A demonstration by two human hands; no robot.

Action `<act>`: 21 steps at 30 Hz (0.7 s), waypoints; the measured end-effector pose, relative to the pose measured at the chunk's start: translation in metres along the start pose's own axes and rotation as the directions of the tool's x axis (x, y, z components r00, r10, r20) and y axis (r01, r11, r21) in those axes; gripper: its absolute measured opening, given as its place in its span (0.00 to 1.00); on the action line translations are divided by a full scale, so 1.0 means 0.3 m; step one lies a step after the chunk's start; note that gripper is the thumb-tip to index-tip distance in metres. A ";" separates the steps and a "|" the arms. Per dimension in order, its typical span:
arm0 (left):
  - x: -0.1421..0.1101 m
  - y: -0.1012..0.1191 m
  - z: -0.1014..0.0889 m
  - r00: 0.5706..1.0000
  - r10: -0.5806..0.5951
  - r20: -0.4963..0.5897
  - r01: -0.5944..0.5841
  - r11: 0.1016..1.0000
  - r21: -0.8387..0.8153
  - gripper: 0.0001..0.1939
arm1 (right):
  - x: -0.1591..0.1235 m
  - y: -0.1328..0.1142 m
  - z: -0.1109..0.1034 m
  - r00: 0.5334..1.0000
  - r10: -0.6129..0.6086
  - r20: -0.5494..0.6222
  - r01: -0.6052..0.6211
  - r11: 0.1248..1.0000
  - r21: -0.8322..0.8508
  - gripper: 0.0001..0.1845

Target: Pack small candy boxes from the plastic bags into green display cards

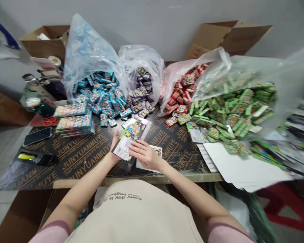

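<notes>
My left hand (114, 148) is closed around the left edge of a clear plastic sleeve with a colourful black-and-green printed card (134, 131) inside. A white panel with a barcode shows on its lower part. My right hand (145, 154) lies across that lower part, fingers stretched out and touching it; its thumb is hidden. Under my right wrist is a white printed sheet (157, 151) on the table. Just beyond the sleeve lie small blue boxes (106, 96) and purple boxes (143, 91), spilling from plastic bags.
Red boxes (181, 94) and green boxes (225, 111) spill from bags to the right. White sheets (238, 165) lie at the front right. Stacked printed packs (74, 124), a phone (38, 136) and a dark bottle (42, 107) are left. Cardboard boxes (218, 37) stand behind.
</notes>
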State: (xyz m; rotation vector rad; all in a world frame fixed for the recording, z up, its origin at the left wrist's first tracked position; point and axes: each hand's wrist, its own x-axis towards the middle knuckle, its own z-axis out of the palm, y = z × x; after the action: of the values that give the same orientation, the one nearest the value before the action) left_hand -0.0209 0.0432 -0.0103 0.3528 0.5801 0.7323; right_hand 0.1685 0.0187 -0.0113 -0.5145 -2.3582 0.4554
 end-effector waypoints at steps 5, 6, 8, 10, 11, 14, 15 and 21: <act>-0.056 -0.016 -0.039 0.991 0.135 -0.005 -0.133 0.984 0.120 0.33 | 0.085 0.023 -0.014 0.921 0.285 -0.264 -0.271 0.958 0.089 0.20; -0.064 -0.026 -0.043 0.990 0.140 0.015 -0.140 0.976 0.168 0.32 | 0.103 0.034 -0.020 0.848 0.404 -0.343 -0.381 0.915 0.136 0.18; -0.075 -0.046 -0.044 0.990 0.134 0.041 -0.140 0.951 0.274 0.33 | 0.134 0.055 -0.026 0.710 0.585 -0.391 -0.520 0.811 0.270 0.18; -0.080 -0.059 -0.038 0.990 0.140 0.020 -0.139 0.926 0.351 0.33 | 0.156 0.072 -0.027 0.678 0.662 -0.319 -0.558 0.746 0.364 0.18; -0.081 -0.060 -0.034 0.988 0.154 0.004 -0.145 0.918 0.368 0.33 | 0.163 0.077 -0.027 0.703 0.659 -0.269 -0.557 0.745 0.368 0.16; -0.091 -0.051 -0.022 0.975 0.222 -0.004 -0.203 0.900 0.385 0.35 | 0.167 0.077 -0.034 0.829 0.547 -0.118 -0.507 0.823 0.258 0.18; -0.096 -0.046 -0.019 0.969 0.245 0.002 -0.226 0.891 0.394 0.35 | 0.166 0.074 -0.039 0.861 0.507 -0.053 -0.484 0.845 0.226 0.18; -0.132 -0.034 -0.013 0.963 0.264 -0.050 -0.203 0.837 0.508 0.25 | 0.165 0.060 -0.072 0.859 0.484 0.165 -0.511 0.821 0.255 0.35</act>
State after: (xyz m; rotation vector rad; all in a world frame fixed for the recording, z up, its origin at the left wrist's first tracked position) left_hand -0.0416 0.0082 -0.0037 0.8816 0.8518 0.8372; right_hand 0.1529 0.0615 0.0226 -0.9933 -2.1659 1.0705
